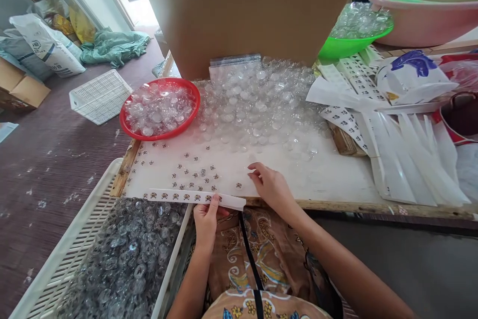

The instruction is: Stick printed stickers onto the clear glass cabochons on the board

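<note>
My left hand [207, 217] pinches a white strip of stickers [175, 195] with a row of small dark animal-face prints, thumb on top, at the table's front edge. My right hand [271, 184] hovers over the white tabletop [328, 179], thumb and fingertips drawn together. Whatever is between them, if anything, is too small to make out. Just left of it lies a small piece with a dark print [238, 185]. More printed pieces [194, 172] are scattered farther left. Beyond my hands spreads a heap of clear round plastic pieces [257, 105].
A red basin [196, 110] of clear pieces stands at the table's left corner. Below it, a white crate [74, 249] holds many dark-printed clear pieces. A large cardboard box [246, 10] rises behind the heap. Sticker sheets and backing strips [403, 159] lie at right, near a green basin [347, 48].
</note>
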The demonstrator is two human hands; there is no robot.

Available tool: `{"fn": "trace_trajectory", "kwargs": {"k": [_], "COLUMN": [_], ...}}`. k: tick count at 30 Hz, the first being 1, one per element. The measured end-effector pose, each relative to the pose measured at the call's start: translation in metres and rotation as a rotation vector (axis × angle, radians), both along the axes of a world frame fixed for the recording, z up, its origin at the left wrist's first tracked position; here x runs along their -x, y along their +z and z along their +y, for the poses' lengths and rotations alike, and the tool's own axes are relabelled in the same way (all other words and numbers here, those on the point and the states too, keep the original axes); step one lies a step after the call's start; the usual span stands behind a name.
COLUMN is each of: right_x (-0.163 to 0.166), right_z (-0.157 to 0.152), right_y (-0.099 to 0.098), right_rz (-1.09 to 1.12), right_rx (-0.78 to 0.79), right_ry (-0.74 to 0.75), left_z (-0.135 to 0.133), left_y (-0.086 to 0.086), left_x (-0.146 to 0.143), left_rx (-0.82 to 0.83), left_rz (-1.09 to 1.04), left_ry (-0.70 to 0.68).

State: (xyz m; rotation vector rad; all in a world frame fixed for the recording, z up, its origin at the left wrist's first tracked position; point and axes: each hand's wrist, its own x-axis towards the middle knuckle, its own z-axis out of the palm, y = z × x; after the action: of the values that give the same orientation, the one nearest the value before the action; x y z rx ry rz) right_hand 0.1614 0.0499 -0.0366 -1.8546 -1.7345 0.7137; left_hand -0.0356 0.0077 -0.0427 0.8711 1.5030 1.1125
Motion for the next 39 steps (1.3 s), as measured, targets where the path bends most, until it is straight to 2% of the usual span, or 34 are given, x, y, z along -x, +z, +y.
{"fn": "trace_trajectory", "kwargs": {"k": [2,4,8,11,14,18,22,25,31,34,39], "right_x": [-0.012,-0.016,0.002,0.018,0.018,-0.001,-0.021,-0.026,-0.022,-0.025,-0.030], "right_z": [-0.005,-0.009,-0.008,0.006,0.019,0.016,0.009,0.019,0.044,0.038,0.025], "right_y": [-0.003,-0.007,-0.011,-0.010,-0.011,-0.017,-0.016,-0.014,-0.022,-0.026,-0.020], "right_rz": [-0.063,-0.100,0.158,0.240,0.065,-0.118,-0.123,-0.181,-0.330,-0.259,0.030], "right_rx": [-0.046,-0.017,0.102,0.010,-0.135,-0.129,-0.172,-0.220,-0.147,-0.158,-0.105], "right_ry": [-0.107,-0.148,0.084,0.146,0.179,0.295,0.218,0.154,0.232,0.221,0.201], "left_z": [0.001,0.002,0.003,0.004,0.005,0.005,0.005,0.006,0.004,0.003,0.004], "left_y": [-0.001,-0.002,-0.004,-0.006,-0.006,-0.006,-0.008,-0.011,-0.010,-0.008,-0.008], "left_x": [0.000,0.001,0.003,0.005,0.004,0.002,0.002,0.003,0.004,0.002,0.003], "left_rx": [-0.001,0.008,0.015,0.016,0.013,0.004,0.001,-0.001,0.007,0.004,0.002], "left_rz": [-0.005,-0.006,-0.015,-0.036,-0.039,-0.037,-0.038,-0.038,-0.048,-0.043,-0.021], "left_ry": [-0.013,-0.019,-0.029,-0.041,-0.030,-0.004,-0.017,-0.019,-0.022,-0.013,-0.037]}}
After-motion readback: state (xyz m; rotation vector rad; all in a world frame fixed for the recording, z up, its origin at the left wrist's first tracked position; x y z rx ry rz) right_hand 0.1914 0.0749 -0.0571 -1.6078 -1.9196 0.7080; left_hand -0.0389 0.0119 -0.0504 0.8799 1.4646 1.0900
